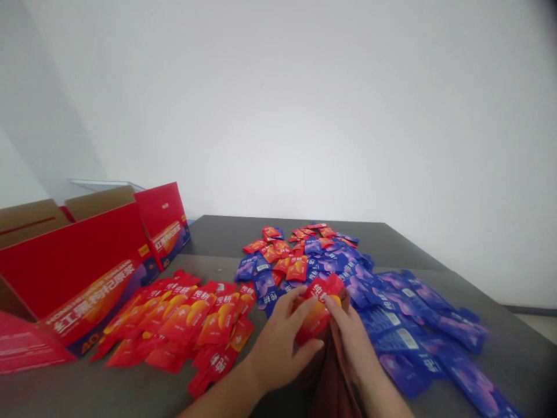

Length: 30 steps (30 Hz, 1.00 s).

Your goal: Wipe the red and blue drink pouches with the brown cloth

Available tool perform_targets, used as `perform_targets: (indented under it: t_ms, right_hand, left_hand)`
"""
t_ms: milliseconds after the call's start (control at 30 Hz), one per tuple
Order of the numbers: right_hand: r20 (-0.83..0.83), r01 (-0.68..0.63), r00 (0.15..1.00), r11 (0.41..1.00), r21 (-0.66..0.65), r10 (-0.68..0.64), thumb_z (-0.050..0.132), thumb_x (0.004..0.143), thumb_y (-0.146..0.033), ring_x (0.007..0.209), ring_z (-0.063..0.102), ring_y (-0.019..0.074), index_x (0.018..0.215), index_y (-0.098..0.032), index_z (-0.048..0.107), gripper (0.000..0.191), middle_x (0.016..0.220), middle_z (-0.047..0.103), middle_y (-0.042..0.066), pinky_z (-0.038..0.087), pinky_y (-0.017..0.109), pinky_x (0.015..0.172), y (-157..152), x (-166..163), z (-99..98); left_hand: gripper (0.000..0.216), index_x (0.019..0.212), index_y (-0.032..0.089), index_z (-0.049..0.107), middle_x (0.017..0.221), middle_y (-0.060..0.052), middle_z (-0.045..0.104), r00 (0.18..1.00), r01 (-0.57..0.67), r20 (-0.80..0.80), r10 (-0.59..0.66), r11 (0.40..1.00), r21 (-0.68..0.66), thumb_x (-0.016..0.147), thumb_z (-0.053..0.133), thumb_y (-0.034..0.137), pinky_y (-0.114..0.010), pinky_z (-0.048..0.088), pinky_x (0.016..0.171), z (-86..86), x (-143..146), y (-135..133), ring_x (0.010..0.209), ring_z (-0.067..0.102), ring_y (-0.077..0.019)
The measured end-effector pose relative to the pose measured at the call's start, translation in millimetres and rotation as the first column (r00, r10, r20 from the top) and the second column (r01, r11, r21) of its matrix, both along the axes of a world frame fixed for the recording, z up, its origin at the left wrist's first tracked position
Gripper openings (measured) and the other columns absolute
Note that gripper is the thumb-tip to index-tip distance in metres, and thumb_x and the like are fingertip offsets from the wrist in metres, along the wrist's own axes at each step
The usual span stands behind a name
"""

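Both of my hands meet at the middle of the table on one red sachet (319, 302). My left hand (282, 342) has its fingers and thumb curled around the sachet's left side. My right hand (352, 337) pinches its right edge with the fingertips. Just left of my hands lies a spread of red sachets (183, 319). Blue sachets (418, 331) are spread out to the right. A mixed heap of red and blue sachets (304, 255) lies beyond my hands. A dark reddish cloth (328, 371) shows under my wrists.
An open red cardboard box (87, 273) with raised flaps stands at the left of the grey table (226, 232). A red box lid or flap (21, 342) lies at the near left edge. A white wall rises behind the table.
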State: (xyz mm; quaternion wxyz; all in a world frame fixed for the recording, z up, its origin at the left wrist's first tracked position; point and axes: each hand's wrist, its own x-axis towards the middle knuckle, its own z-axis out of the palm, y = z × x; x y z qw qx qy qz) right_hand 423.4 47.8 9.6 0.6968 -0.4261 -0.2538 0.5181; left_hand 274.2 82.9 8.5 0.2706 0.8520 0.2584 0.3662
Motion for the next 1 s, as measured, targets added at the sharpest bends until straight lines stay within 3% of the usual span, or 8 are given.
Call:
perform_targets:
  t_ms: [167,300,367,467,567,633,833,1000]
  right_hand:
    - [-0.111,0.08,0.99,0.997,-0.021,-0.082,0.075,0.067,-0.045,0.096,0.068,0.0301,0.115,-0.016,0.062,0.058,0.096,0.074,0.007,0.053,0.04,0.083,2.0,9.8,3.9]
    - [0.059,0.156,0.986,0.988,-0.021,-0.155,0.068,0.072,-0.054,0.101,0.066,0.0285,0.12,-0.017,0.059,0.061,0.105,0.072,0.008,0.051,0.038,0.086,-2.5,15.8,6.0]
    - [0.235,0.408,0.888,0.913,-0.004,-0.395,0.057,0.078,-0.059,0.105,0.063,0.0281,0.12,-0.015,0.058,0.061,0.111,0.07,0.01,0.049,0.038,0.089,-8.0,19.9,3.8]
    - [0.513,0.65,0.567,0.733,0.2,-0.644,0.046,0.082,-0.062,0.109,0.06,0.0305,0.119,-0.013,0.059,0.063,0.118,0.065,0.015,0.046,0.044,0.093,-15.3,21.2,-10.3]
    - [0.757,0.234,0.416,0.864,0.446,-0.504,0.061,0.073,-0.059,0.107,0.062,0.0307,0.111,-0.019,0.065,0.055,0.115,0.067,0.013,0.049,0.043,0.09,-14.0,13.5,-27.5]
    - [0.875,-0.014,0.312,0.92,0.392,-0.369,0.066,0.072,-0.052,0.105,0.064,0.0285,0.109,-0.022,0.067,0.048,0.113,0.069,0.011,0.05,0.04,0.089,-8.4,9.3,-31.5]
    - [0.934,0.385,0.315,0.922,0.035,-0.167,0.046,0.085,-0.059,0.105,0.063,0.0299,0.115,-0.021,0.065,0.052,0.112,0.069,0.011,0.047,0.041,0.087,3.8,32.0,-21.3]
    - [0.893,0.473,0.391,0.881,0.013,-0.223,0.042,0.082,-0.066,0.109,0.06,0.0338,0.118,-0.015,0.064,0.066,0.113,0.068,0.017,0.044,0.043,0.089,3.6,40.0,-28.2]
  left_hand:
    - [0.032,0.107,0.018,0.06,0.102,-0.007,0.064,0.986,0.118,0.162,-0.045,0.875,-0.469,0.092,0.048,0.043,-0.035,0.047,0.086,-3.6,-0.9,9.1,0.095,0.059,-0.0219]
    - [0.03,0.089,0.016,0.066,0.088,-0.003,0.067,0.954,0.289,0.241,-0.177,0.76,-0.583,0.088,0.054,0.043,-0.03,0.046,0.079,-3.2,0.4,9.0,0.083,0.059,-0.0194]
    - [0.028,0.093,0.016,0.067,0.091,-0.003,0.068,0.948,0.267,0.303,-0.094,0.753,-0.601,0.088,0.056,0.041,-0.03,0.046,0.082,-3.4,2.6,7.0,0.087,0.059,-0.0201]
    - [0.028,0.107,0.019,0.066,0.101,-0.004,0.068,0.933,0.213,0.357,0.045,0.731,-0.649,0.089,0.054,0.037,-0.032,0.044,0.091,-4.6,7.1,4.6,0.099,0.058,-0.0224]
    - [0.03,0.115,0.021,0.064,0.112,-0.005,0.066,0.916,0.236,0.397,0.058,0.723,-0.65,0.09,0.052,0.034,-0.033,0.04,0.098,-4.4,10.0,3.1,0.11,0.055,-0.0235]
    - [0.03,0.115,0.021,0.064,0.114,-0.006,0.065,0.927,0.254,0.376,-0.006,0.746,-0.615,0.091,0.05,0.032,-0.032,0.039,0.099,-1.0,10.4,1.5,0.11,0.055,-0.0234]
    - [0.023,0.092,0.018,0.069,0.091,-0.004,0.068,0.965,0.259,0.094,-0.244,0.84,-0.477,0.091,0.047,0.025,-0.029,0.043,0.083,16.8,5.3,-15.3,0.085,0.058,-0.0211]
    - [0.026,0.102,0.02,0.068,0.097,-0.005,0.069,0.923,0.143,0.362,0.133,0.753,-0.643,0.088,0.055,0.038,-0.029,0.046,0.083,9.1,-36.8,-33.6,0.093,0.06,-0.0226]
